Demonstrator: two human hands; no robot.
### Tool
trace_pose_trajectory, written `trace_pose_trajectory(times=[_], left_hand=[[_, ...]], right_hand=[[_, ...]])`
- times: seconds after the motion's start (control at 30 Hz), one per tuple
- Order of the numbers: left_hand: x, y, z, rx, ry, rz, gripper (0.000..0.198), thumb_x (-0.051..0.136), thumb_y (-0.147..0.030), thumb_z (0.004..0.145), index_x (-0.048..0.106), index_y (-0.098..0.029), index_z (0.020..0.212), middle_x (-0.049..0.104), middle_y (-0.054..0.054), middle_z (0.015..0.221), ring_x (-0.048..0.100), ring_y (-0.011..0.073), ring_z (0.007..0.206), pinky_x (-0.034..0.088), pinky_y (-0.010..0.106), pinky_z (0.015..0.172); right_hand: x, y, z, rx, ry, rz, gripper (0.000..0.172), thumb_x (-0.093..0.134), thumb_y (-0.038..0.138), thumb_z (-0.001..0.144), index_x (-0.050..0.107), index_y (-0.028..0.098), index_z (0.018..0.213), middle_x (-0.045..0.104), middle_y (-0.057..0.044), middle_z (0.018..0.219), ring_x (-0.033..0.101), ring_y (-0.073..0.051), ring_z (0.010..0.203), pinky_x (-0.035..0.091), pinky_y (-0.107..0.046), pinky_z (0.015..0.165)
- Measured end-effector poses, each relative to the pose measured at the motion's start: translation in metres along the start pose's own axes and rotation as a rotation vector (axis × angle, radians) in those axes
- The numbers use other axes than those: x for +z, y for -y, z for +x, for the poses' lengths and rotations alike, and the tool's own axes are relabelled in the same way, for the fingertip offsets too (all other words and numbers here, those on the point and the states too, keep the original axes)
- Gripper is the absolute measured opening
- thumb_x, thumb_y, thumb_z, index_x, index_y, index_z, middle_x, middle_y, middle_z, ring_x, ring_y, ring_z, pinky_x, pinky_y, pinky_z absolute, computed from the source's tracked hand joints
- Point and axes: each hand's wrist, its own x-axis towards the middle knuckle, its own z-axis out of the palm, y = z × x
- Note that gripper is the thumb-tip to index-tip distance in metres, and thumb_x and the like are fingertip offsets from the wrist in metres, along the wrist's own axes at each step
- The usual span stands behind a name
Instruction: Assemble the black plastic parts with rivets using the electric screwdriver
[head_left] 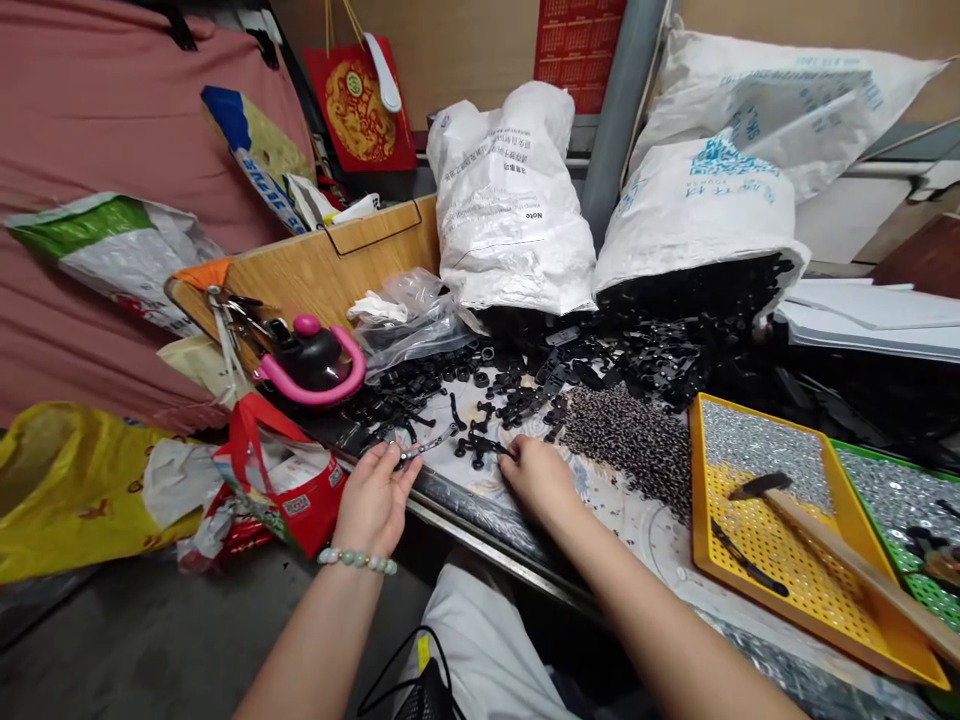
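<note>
Grey-toned thin strip [429,444] sits pinched in left hand [375,497], long axis toward 2 o'clock, tip just beside black clip [480,447], seemingly pinched by right hand [538,478] at its 10 o'clock.

White sacks [510,200] at the surface's far edge: three. Trays at the right edge: two, one yellow tray [697,500] and one green tray [862,452]. Hammer [840,555]: one. Kettle [311,360]: one. Black parts [525,400]: too many to count.

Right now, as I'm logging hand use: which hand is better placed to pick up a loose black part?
Probably right: the right hand touches the black parts; the left hand holds a thin strip.
</note>
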Motion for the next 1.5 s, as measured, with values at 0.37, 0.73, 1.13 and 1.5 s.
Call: trace_pose_trajectory(times=[0.37, 0.73, 1.13, 1.5], left_hand=[[0.012, 0.022, 0.011, 0.094, 0.18, 0.588, 0.004, 0.053, -0.015, 0.073, 0.055, -0.013, 0.07, 0.056, 0.005, 0.076, 0.058, 0.0144, 0.071, 0.05, 0.035, 0.073], [0.031, 0.014, -0.006, 0.69, 0.303, 1.149, 0.029, 0.055, -0.034, 0.066, 0.062, -0.012, 0.084, 0.05, 0.016, 0.11, 0.039, 0.033, 0.11, 0.022, 0.045, 0.099], [0.063, 0.078, -0.102, -0.27, 0.406, -0.039, 0.012, 0.062, -0.021, 0.072, 0.057, -0.017, 0.081, 0.057, 0.004, 0.093, 0.053, 0.0134, 0.09, 0.043, 0.025, 0.08], [0.056, 0.074, -0.107, -0.574, 0.489, 0.054, 0.008, 0.053, -0.007, 0.075, 0.06, -0.009, 0.077, 0.057, 0.008, 0.09, 0.051, 0.0083, 0.062, 0.043, 0.016, 0.047]], right_hand=[[-0.008, -0.042, -0.019, -0.011, -0.145, 0.099, 0.012, 0.047, 0.022, 0.075, 0.058, 0.017, 0.073, 0.063, -0.007, 0.068, 0.056, -0.017, 0.063, 0.034, -0.024, 0.058], [-0.012, -0.068, -0.034, -0.007, -0.344, 0.276, 0.013, 0.045, 0.023, 0.076, 0.056, 0.017, 0.071, 0.056, -0.001, 0.058, 0.049, -0.013, 0.054, 0.032, -0.022, 0.054], [-0.018, -0.058, -0.076, -0.032, -0.441, 0.498, 0.016, 0.044, 0.027, 0.079, 0.052, 0.017, 0.07, 0.045, 0.004, 0.053, 0.043, -0.01, 0.05, 0.033, -0.02, 0.05], [-0.021, -0.093, -0.11, -0.076, -0.444, 0.484, 0.006, 0.048, 0.021, 0.079, 0.053, 0.016, 0.079, 0.049, 0.001, 0.062, 0.046, -0.011, 0.056, 0.036, -0.021, 0.054]])
